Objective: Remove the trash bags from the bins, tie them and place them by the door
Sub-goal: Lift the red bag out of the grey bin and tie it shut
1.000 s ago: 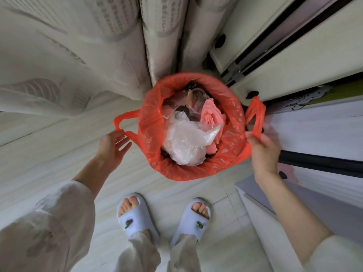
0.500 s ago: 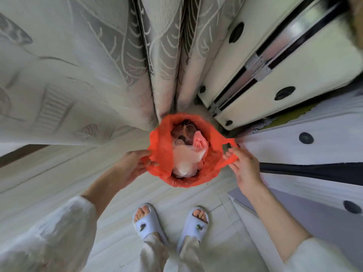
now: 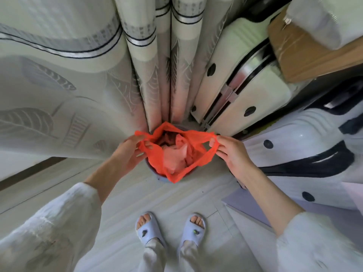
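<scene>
Red bag held by both handles over its bin; mouth stretched left to right between the fingers.

Left hand (image 3: 128, 152) pinches the left handle and right hand (image 3: 230, 152) pinches the right handle of the trash bag (image 3: 176, 154). The bag hangs below and between both sets of fingers, bottom inside the bin (image 3: 157, 176). Both hands are equally near. Judgement: the tie needs the handles drawn together across the mouth.

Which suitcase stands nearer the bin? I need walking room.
The cream suitcase, upright behind the bin beside the curtain; the white suitcase sits further right.
</scene>
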